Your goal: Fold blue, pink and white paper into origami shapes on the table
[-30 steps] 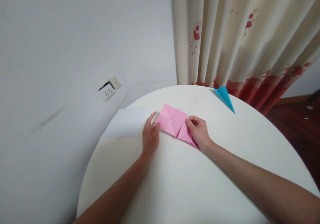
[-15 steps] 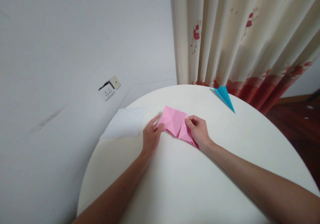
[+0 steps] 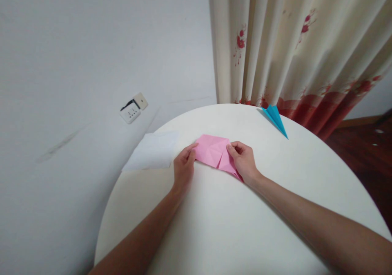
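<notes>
A creased, partly folded sheet of pink paper (image 3: 211, 150) is held between my two hands above the middle of the white table. My left hand (image 3: 184, 164) is closed, pinching the paper's left edge between thumb and fingers. At the right edge, my right hand (image 3: 243, 159) grips the paper with its thumb on top and the fingers curled underneath. A slit-like gap between two flaps shows at the lower edge, nearer the right hand. The underside of the paper is hidden.
A blue paper plane (image 3: 276, 119) lies near the far right rim of the round white table (image 3: 245, 226). White sheets (image 3: 153, 150) lie at the left rim, beside the wall with a socket (image 3: 130, 112). A floral curtain (image 3: 275, 42) hangs behind the table.
My left hand has shifted slightly left and closed its fingers on the pink paper's edge. The paper's left part has spread flatter and its far edge has dropped. My right hand has stayed put.
</notes>
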The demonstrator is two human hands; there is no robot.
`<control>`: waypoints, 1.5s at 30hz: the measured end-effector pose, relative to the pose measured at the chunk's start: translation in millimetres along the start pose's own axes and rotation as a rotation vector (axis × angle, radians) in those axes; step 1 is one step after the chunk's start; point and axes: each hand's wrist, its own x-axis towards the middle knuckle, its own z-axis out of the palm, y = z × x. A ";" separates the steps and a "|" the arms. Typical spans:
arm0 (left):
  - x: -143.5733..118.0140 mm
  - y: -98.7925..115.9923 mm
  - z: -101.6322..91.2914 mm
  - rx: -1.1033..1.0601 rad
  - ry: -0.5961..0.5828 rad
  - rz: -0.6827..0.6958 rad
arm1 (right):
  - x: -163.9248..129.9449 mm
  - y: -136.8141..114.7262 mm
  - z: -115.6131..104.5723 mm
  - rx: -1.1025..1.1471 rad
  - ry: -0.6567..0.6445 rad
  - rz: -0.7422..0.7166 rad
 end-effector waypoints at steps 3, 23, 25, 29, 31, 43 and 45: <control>0.9 3.9 -1.6 0.090 -0.023 0.019 | -0.6 -1.2 0.5 0.026 0.003 -0.001; 2.5 38.2 -21.3 0.319 -0.623 0.031 | -12.3 -12.8 6.7 0.060 -0.284 0.019; 1.0 36.3 -19.8 0.303 -0.697 -0.001 | -14.2 -12.8 7.4 0.044 -0.300 0.033; -2.9 26.6 -11.7 0.291 -0.703 -0.012 | -16.2 -10.9 8.7 0.017 -0.328 0.015; -3.9 22.5 -8.9 0.284 -0.670 -0.036 | -16.9 -10.5 8.9 -0.012 -0.367 -0.005; -3.6 20.8 -10.7 0.056 -0.391 -0.390 | -13.4 -3.8 9.1 -0.110 -0.271 -0.011; -1.8 18.3 -11.2 0.067 -0.363 -0.372 | -12.1 -1.4 9.0 -0.110 -0.225 -0.012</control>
